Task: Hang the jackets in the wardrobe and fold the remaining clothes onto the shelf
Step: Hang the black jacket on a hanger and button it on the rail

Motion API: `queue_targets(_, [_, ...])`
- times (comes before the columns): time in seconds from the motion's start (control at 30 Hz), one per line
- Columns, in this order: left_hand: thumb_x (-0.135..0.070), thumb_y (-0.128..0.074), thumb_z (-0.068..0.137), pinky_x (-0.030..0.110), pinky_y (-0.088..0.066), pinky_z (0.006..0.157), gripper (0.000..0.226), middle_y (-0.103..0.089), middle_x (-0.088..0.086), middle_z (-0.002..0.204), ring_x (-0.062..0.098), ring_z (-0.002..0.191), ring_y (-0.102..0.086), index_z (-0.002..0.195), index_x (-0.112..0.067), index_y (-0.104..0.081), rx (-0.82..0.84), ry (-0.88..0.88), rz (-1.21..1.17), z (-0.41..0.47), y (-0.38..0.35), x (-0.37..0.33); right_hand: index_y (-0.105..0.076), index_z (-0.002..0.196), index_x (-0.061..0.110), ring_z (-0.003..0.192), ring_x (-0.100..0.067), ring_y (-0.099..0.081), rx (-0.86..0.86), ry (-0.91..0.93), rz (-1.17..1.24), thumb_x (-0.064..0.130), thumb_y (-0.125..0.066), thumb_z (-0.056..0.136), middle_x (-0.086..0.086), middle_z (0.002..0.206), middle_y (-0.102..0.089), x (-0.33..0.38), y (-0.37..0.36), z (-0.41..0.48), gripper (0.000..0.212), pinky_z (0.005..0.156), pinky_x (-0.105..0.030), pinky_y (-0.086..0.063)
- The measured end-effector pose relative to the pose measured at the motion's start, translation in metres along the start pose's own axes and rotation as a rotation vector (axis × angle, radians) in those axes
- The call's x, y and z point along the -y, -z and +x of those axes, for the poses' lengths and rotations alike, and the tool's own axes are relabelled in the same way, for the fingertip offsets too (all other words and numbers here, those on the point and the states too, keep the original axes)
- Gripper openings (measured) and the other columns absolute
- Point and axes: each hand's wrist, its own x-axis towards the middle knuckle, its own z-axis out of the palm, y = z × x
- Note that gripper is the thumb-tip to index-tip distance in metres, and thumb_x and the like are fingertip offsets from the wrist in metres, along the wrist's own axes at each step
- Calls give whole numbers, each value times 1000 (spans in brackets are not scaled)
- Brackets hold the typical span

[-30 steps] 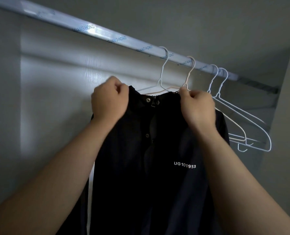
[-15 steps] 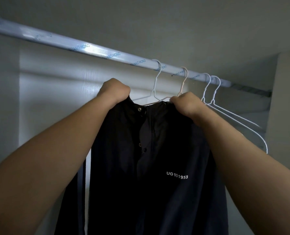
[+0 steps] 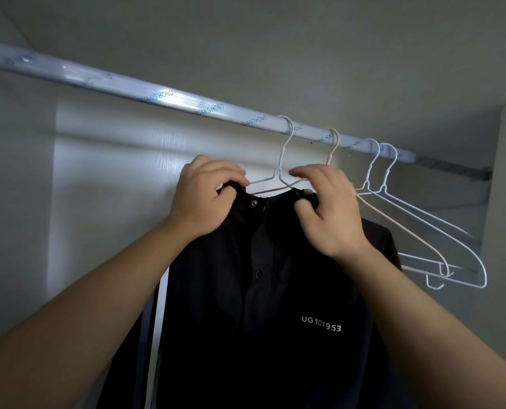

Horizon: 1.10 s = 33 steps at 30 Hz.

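Up under the rail (image 3: pixel 169 97), toward its right end, the black jacket (image 3: pixel 275 305) hangs by its collar from both hands: the left hand (image 3: pixel 207 196) curled round the collar's left side, the right hand (image 3: pixel 328 214) pinching its right side. A white hanger (image 3: pixel 284 149) and a pink hanger (image 3: pixel 333 146) hook the rail just above — two empty hangers (image 3: pixel 440 231) hang beside them.

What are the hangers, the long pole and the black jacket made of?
The hangers look like thin bent wire with a smooth white or pale pink coating, probably plastic over metal. The pole looks like a metal tube under shiny printed plastic wrap: it glints and crinkles. The jacket looks like matte black woven cloth with snap buttons; which fibre, I cannot tell.
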Motion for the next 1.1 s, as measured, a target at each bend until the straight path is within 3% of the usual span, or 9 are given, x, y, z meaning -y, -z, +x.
queue_targets(0.1, [-18, -53, 75, 24, -46, 87, 44, -68, -17, 117, -10, 88, -54, 112, -28, -75, 278, -18, 1, -1, 3, -1, -63, 130, 29, 119, -20, -52, 136, 152, -86, 29, -57, 84, 12, 123, -63, 7, -3, 0, 45, 100, -43, -37])
queue_targets(0.23, [-31, -63, 92, 39, -51, 90, 23, -65, -14, 107, 10, 99, -60, 114, -32, -71, 505, 60, 140, 9, -2, -1, -70, 114, 34, 115, -17, -53, 127, 192, -164, 43, -64, 93, 18, 110, -65, 8, -9, 0, 23, 95, -39, -33])
queue_targets(0.33, [-28, -67, 94, 27, -45, 70, 3, -64, -15, 84, -3, 73, -58, 95, -30, -70, 543, 84, 57, 12, -3, -1, -69, 104, 33, 110, -16, -54, 128, 165, -178, 46, -63, 95, 16, 103, -64, 6, -12, 2, 17, 93, -38, -32])
queue_targets(0.43, [-27, -61, 98, 20, -43, 56, 14, -64, -11, 59, 1, 48, -55, 87, -33, -66, 605, 210, -71, 15, 1, -4, -66, 100, 30, 106, -16, -53, 142, 135, -169, 46, -62, 95, 15, 100, -62, 7, -14, 3, 17, 93, -38, -30])
queue_targets(0.6, [-35, -62, 97, 35, -56, 66, 13, -66, 1, 59, 10, 56, -64, 87, -35, -70, 608, 231, -137, 17, 5, -7, -62, 98, 28, 101, -13, -52, 159, 136, -114, 41, -62, 97, 17, 94, -60, 5, -13, 5, 13, 95, -37, -28])
queue_targets(0.77, [-38, -70, 93, 33, -55, 65, 5, -66, 0, 59, 8, 56, -63, 90, -35, -71, 602, 286, -217, 15, 2, -3, -61, 99, 27, 99, -14, -55, 192, 111, 10, 33, -62, 98, 13, 95, -63, -3, -8, 3, 6, 100, -33, -28])
queue_targets(0.9, [-27, -80, 85, 16, -40, 49, 8, -62, -13, 58, 3, 47, -52, 86, -25, -72, 552, 292, -239, 12, -1, -5, -60, 100, 26, 99, -15, -57, 219, 104, 65, 31, -61, 99, 11, 97, -65, -6, -5, 4, 5, 101, -33, -29])
queue_targets(1.0, [-20, -79, 80, 24, -45, 56, 8, -64, -8, 70, 7, 57, -58, 80, -22, -71, 491, 243, -146, 10, -8, -9, -60, 100, 26, 97, -14, -56, 200, 107, 66, 31, -61, 99, 11, 95, -64, -6, -8, 3, 5, 101, -35, -31])
queue_targets(1.1, [-18, -76, 80, 17, -39, 54, 7, -60, -13, 63, -1, 54, -53, 81, -23, -71, 486, 214, -94, 8, -10, -13, -59, 100, 29, 97, -13, -55, 192, 98, 59, 33, -60, 99, 13, 95, -63, -6, -11, 2, 5, 102, -38, -31])
